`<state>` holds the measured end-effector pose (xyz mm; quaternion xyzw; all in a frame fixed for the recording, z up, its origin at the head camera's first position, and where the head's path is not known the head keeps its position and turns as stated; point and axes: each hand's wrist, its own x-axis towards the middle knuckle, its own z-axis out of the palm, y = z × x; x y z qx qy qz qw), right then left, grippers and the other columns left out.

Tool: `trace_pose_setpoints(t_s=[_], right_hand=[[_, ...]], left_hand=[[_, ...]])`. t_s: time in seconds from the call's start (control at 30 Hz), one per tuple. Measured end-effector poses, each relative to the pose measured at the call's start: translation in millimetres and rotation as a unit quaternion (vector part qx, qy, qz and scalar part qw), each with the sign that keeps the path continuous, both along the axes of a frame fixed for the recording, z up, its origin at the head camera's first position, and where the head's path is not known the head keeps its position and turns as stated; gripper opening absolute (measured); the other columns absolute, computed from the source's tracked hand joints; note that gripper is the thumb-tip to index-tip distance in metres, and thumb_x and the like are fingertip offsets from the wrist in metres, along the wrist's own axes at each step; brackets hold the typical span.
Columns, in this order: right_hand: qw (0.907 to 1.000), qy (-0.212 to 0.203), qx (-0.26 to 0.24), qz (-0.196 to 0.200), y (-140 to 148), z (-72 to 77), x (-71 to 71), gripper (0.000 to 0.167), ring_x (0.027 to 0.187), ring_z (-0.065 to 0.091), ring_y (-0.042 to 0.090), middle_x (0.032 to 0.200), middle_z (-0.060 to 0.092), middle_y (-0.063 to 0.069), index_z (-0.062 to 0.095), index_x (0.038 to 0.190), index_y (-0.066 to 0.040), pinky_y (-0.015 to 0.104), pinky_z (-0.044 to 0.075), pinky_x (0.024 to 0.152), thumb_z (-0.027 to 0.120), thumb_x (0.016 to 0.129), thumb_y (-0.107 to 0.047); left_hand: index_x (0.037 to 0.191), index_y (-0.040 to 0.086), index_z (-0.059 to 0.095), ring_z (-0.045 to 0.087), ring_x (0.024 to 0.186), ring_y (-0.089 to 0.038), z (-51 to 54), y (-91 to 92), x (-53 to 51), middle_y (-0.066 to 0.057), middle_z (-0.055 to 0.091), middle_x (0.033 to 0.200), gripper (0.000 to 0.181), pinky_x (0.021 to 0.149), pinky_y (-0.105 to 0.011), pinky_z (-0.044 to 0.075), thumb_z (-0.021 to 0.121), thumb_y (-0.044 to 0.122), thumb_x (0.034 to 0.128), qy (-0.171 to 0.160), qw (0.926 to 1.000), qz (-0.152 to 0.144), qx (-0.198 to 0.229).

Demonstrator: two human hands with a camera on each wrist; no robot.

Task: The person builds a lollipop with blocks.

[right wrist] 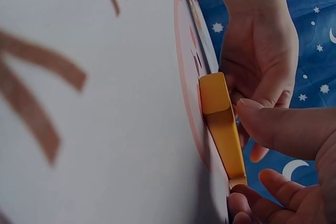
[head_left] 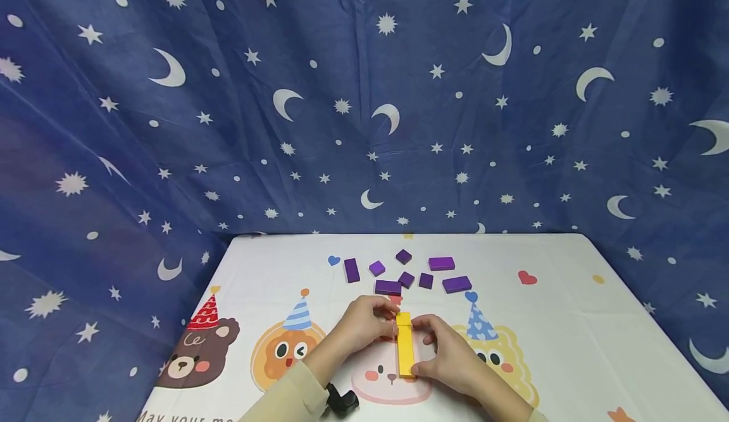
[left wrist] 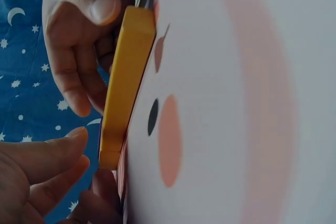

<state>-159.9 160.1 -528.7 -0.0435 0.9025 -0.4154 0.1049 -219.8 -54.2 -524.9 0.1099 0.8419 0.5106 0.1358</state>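
Note:
On the table lies a narrow yellow block row (head_left: 405,349), its long side pointing away from me and a seam near its far end. My left hand (head_left: 364,327) is beside the far end on the left, fingers bent; in the left wrist view its fingertips (left wrist: 105,184) touch the end of the yellow row (left wrist: 126,66), with the thumb apart from it. On the right side, my right hand (head_left: 452,359) has its thumb by the near end and its index finger by the far end. The right wrist view shows the right thumb (right wrist: 262,124) beside the yellow row (right wrist: 223,129).
Several purple blocks lie beyond the hands, among them a long one (head_left: 388,287) close to the left hand, another (head_left: 457,284) to the right and a small one (head_left: 404,257) farther back. A black object (head_left: 342,402) is by the left sleeve. Behind the table hangs a blue curtain (head_left: 319,131).

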Motion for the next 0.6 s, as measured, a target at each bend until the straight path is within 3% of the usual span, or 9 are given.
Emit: trace_pose_setpoints(t_s=[0.23, 0.4, 0.6], right_hand=[[0.9999, -0.010, 0.000, -0.008, 0, -0.4, -1.3, 0.081, 0.102, 0.057, 0.016, 0.127, 0.067, -0.005, 0.062, 0.137, -0.023, 0.034, 0.046, 0.089, 0.102, 0.067, -0.020], [0.9998, -0.016, -0.005, -0.010, 1, -0.4, -3.1, 0.079, 0.101, 0.056, 0.016, 0.128, 0.067, -0.005, 0.063, 0.137, -0.023, 0.030, 0.046, 0.083, 0.102, 0.068, -0.019], [0.9995, -0.021, -0.016, -0.020, 1, 0.2, -5.6, 0.076, 0.097, 0.056, 0.017, 0.125, 0.067, -0.004, 0.063, 0.136, -0.022, 0.027, 0.047, 0.078, 0.101, 0.069, -0.016]], left_hand=[[0.110, 0.017, 0.082, 0.064, 0.091, -0.012, -2.2, -1.9, 8.1, 0.002, 0.077, 0.097, 0.033, 0.081, -0.026, 0.052, 0.092, 0.014, 0.0790, 0.026, 0.9994, -0.008, -0.022], [0.114, 0.019, 0.082, 0.065, 0.101, -0.014, -3.9, 0.2, 11.0, 0.006, 0.078, 0.104, 0.038, 0.097, -0.038, 0.052, 0.093, 0.016, 0.0777, 0.041, 0.9983, -0.005, -0.042], [0.115, 0.018, 0.082, 0.064, 0.100, -0.014, -2.9, 2.6, 15.3, 0.006, 0.077, 0.103, 0.040, 0.099, -0.042, 0.052, 0.094, 0.016, 0.0770, 0.035, 0.9983, 0.000, -0.046]])
